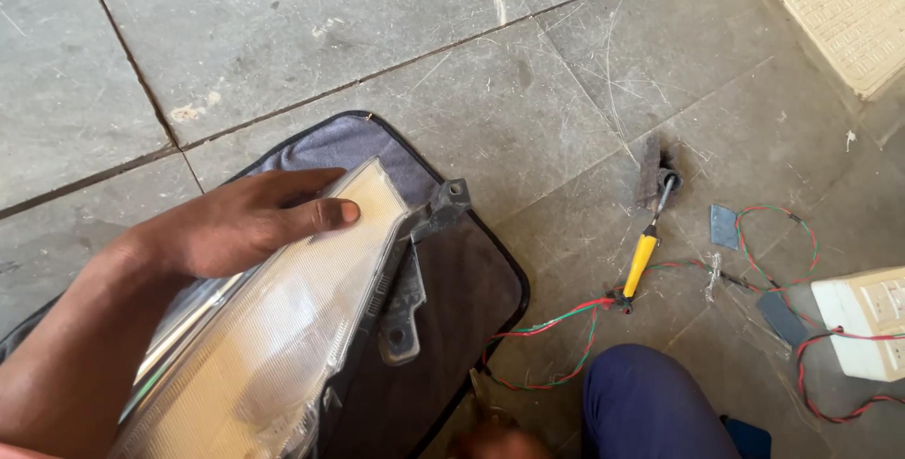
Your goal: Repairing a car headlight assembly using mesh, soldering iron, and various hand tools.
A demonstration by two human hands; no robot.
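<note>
The left hand lies flat on top of a car headlight assembly, fingers spread over its far end and the thumb pressed on the yellowed, ribbed lens. This grip is open, a steadying press and not a closed clasp; the palm bears down on the lens. The headlight rests tilted on a dark padded mat with black piping, spread on the grey stone floor, and its black mounting bracket sticks out to the right over the mat.

The right hand shows only as a blurred sliver at the near edge, beside a knee in dark blue trousers; I cannot tell whether its grip is open or closed, or what it may have hold of.

To the right on the floor lies a soldering iron with a yellow handle, its tip resting on a small dark block, trailing red and green twisted wires that run toward a white switch box.

To hold the lamp well, it seems best to keep the pressure on the housing edge as much as on the lens, since aged plastic may crack or scuff. Keeping the unit fully on the mat should spare the lens from the stone, and the bracket tabs look thin enough to snap if leaned on. The iron may be hot, so the wires want keeping away from the knee.
</note>
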